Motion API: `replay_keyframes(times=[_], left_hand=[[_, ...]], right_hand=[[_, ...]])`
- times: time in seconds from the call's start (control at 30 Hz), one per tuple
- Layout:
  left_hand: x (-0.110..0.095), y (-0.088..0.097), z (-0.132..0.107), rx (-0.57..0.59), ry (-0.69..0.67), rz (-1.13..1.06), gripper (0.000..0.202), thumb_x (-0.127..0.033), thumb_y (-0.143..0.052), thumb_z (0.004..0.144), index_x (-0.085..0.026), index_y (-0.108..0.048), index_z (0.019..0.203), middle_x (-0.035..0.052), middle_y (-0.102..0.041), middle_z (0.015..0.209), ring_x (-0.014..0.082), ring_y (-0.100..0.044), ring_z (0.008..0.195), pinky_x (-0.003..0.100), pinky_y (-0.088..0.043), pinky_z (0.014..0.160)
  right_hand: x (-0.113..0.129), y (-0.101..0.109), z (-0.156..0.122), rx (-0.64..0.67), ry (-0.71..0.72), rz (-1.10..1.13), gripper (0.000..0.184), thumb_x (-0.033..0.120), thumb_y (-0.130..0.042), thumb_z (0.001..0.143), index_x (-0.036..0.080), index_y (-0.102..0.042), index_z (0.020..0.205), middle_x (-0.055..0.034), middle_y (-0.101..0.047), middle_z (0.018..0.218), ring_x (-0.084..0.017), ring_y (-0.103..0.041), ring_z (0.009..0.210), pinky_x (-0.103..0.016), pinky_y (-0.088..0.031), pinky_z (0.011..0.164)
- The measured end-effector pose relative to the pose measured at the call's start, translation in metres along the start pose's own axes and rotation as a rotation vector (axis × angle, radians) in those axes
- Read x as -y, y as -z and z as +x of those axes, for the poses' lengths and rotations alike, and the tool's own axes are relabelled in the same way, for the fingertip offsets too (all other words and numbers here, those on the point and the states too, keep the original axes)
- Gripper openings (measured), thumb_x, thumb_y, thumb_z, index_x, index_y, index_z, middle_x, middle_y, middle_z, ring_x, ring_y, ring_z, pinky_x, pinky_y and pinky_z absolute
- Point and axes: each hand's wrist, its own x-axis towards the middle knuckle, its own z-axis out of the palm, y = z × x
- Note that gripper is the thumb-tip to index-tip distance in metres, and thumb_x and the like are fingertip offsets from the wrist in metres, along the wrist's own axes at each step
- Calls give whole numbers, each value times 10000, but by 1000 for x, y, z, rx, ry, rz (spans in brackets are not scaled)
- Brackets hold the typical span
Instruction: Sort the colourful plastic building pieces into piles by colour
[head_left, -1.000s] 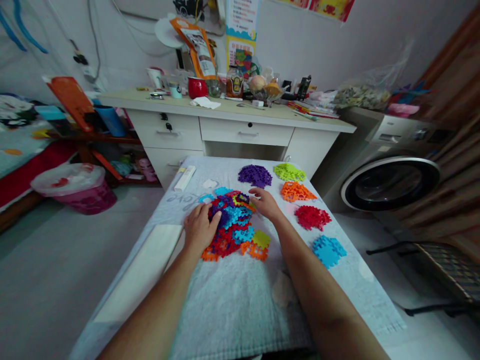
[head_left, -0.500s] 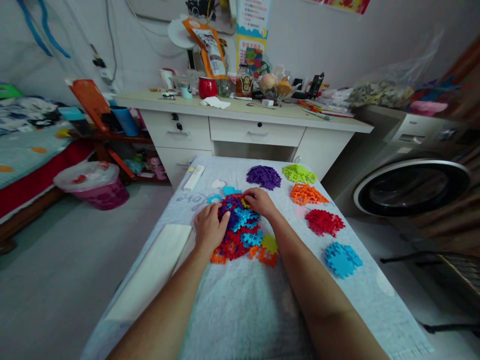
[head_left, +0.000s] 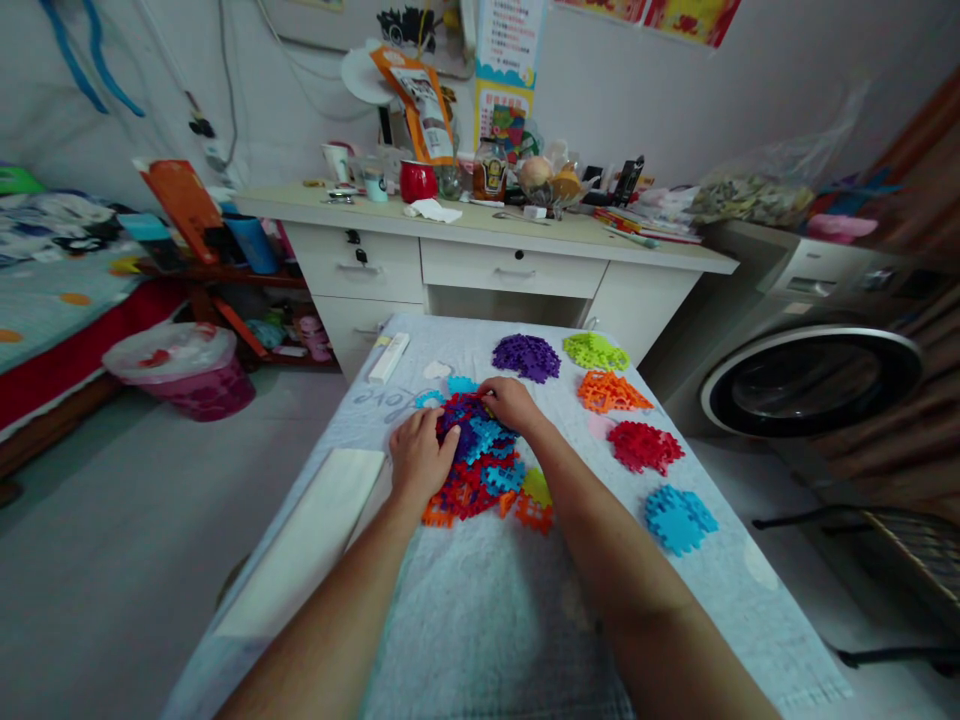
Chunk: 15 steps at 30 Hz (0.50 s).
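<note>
A mixed pile of toothed plastic building pieces (head_left: 499, 478) in red, blue, purple, orange and yellow-green lies mid-table. My left hand (head_left: 421, 452) rests against the pile's left side, thumb apart from the fingers, holding nothing that I can see. At the pile's upper right, my right hand (head_left: 510, 402) has its fingertips bent together among the pieces. Whatever lies between them is hidden. Sorted heaps stand to the right: purple pieces (head_left: 526, 358), lime-green pieces (head_left: 596, 351), orange pieces (head_left: 613, 391), red pieces (head_left: 645, 446) and blue pieces (head_left: 681, 518).
A pale cloth covers the table (head_left: 480, 620). Along its left side lie a long white board (head_left: 307, 540) and a small white box (head_left: 389, 358). Behind stands a cluttered desk (head_left: 517, 225). A washing machine (head_left: 810, 350) is at the right, a pink bin (head_left: 184, 375) at the left.
My right hand has shifted slightly left over the pile, its fingertips covering more of a yellow-green piece. My left hand stays in place. The camera view has moved a little.
</note>
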Motion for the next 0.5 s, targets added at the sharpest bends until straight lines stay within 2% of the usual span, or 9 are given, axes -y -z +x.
replay_keyframes(times=[0.23, 0.33, 0.5], left_hand=[[-1, 1, 0, -28, 14, -10, 349, -405, -486, 902, -208, -588, 1171, 99, -625, 1236, 277, -551, 1178, 459, -389, 1022], [-3, 4, -1, -44, -5, -11, 390, -425, -486, 900, -214, -574, 1215, 109, -608, 1269, 289, -532, 1203, 483, -368, 1039], [-11, 10, -6, -90, -215, 3, 502, -427, -514, 888, -273, -485, 1365, 88, -486, 1438, 325, -379, 1342, 569, -238, 1115]], right_hand=[[-1, 19, -26, -188, 84, 65, 224, 136, -532, 877, 166, -728, 980, -78, -731, 1004, -190, -635, 937, -283, -430, 871], [-4, 25, -41, -235, 74, 114, 211, 153, -535, 884, 176, -732, 957, -76, -732, 976, -190, -642, 904, -288, -442, 844], [-3, 28, -62, -179, 68, 295, 211, 176, -532, 882, 189, -728, 957, -39, -730, 880, -165, -644, 796, -269, -459, 773]])
